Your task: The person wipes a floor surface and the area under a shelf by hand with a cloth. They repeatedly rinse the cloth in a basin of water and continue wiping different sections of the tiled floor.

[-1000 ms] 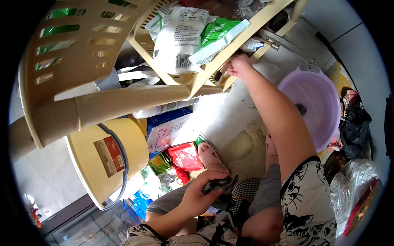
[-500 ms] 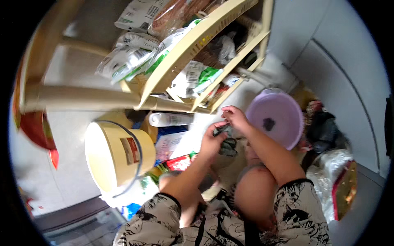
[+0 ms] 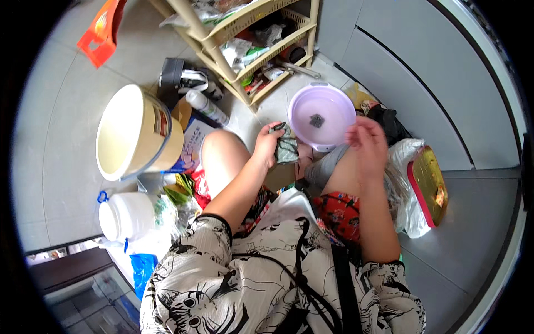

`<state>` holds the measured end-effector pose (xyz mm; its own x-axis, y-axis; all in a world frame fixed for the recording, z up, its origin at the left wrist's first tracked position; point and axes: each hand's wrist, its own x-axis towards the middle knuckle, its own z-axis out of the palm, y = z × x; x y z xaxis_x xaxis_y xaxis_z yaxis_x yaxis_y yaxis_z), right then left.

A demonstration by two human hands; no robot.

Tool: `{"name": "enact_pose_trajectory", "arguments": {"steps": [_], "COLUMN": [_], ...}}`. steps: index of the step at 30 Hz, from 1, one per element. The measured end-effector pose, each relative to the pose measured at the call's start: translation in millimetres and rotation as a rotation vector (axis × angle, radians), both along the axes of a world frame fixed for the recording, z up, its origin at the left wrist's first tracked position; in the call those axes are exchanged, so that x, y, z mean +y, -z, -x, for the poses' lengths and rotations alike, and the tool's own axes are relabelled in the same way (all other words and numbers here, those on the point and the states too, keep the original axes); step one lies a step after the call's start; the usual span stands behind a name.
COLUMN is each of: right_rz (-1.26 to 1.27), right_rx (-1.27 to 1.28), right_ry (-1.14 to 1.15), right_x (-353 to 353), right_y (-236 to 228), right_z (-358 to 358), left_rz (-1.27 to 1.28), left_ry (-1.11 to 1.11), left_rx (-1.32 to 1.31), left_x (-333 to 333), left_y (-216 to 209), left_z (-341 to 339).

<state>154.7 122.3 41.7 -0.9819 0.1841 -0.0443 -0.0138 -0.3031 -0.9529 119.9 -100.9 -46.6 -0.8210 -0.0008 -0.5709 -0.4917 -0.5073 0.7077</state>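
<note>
My left hand (image 3: 267, 146) is closed around a crumpled grey-green cloth (image 3: 287, 146) with dark edging, which hangs between my knees. Just beyond it stands a round lilac basin (image 3: 303, 92) on the floor. At the bottom of the basin lies a small dark grey clump (image 3: 316, 121), and the basin seems to hold water. My right hand (image 3: 368, 138) is slightly blurred at the basin's right rim. Its fingers are loosely bent and apart, and I see nothing in them.
A cream bucket (image 3: 132, 133) stands to the left, with a white plastic jug (image 3: 125, 216) nearer me. A spray can (image 3: 207, 107) and a beige shelf rack (image 3: 249, 94) are ahead. Grey cabinet panels (image 3: 411, 83) and a red-rimmed golden tray (image 3: 427, 189) are to the right.
My hands have come apart: the left keeps the cloth, while the right has moved right to the basin's edge. The view has shifted, showing more of the floor and my lap.
</note>
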Motion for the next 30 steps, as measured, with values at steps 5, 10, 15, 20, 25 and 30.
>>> {"name": "enact_pose_trajectory", "arguments": {"steps": [5,10,15,20,25,30], "right_rz": [0.054,0.264,0.273,0.092,-0.374,-0.611], "right_rx": [-0.284,-0.591,-0.536,-0.505,-0.307,-0.244], "right_ry": [-0.159,-0.212,-0.238,-0.296,-0.343,-0.413], "right_x": [-35.6,-54.5,-54.8,-25.0,18.6,65.7], "right_y": [37.0,83.8,91.1,70.9,60.6,96.4], "right_z": [-54.1,-63.8,-56.5,0.4,85.6,163.9], "left_rz": [-0.142,-0.126,-0.1,0.09,0.598,0.654], "left_ry": [-0.013,0.041,0.128,0.27,0.565,0.87], "left_rx": [0.147,0.157,0.17,0.22,0.39,0.266], "left_x": [35.9,40.5,46.9,53.0,57.4,74.7], "left_y": [-2.4,-13.4,-20.6,-39.0,-29.4,9.5], "left_z": [-29.6,-39.0,-36.0,7.9,87.3,171.2]}}
